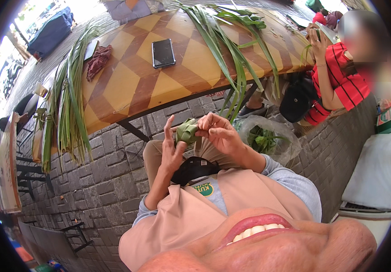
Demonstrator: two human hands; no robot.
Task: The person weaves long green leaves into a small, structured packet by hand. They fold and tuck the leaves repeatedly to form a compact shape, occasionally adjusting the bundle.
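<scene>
A small green woven palm-leaf pouch (187,131) is held up over my lap, between my two hands. My left hand (172,152) grips it from the left, thumb against its lower side and one finger raised upright beside it. From the right, my right hand (221,135) pinches at the pouch's edge with thumb and fingertips. Whatever leaf end lies inside that pinch is too small to make out. Behind the pouch, a black bag or pouch (197,169) rests at my waist.
A patterned wooden table (132,86) stands ahead, bearing a phone (163,53), a dark red cloth (99,62) and long palm leaves (218,45). More leaves (68,90) hang off its left end. A plastic bag of leaves (268,139) sits right; a person in red (340,77) handles something nearby.
</scene>
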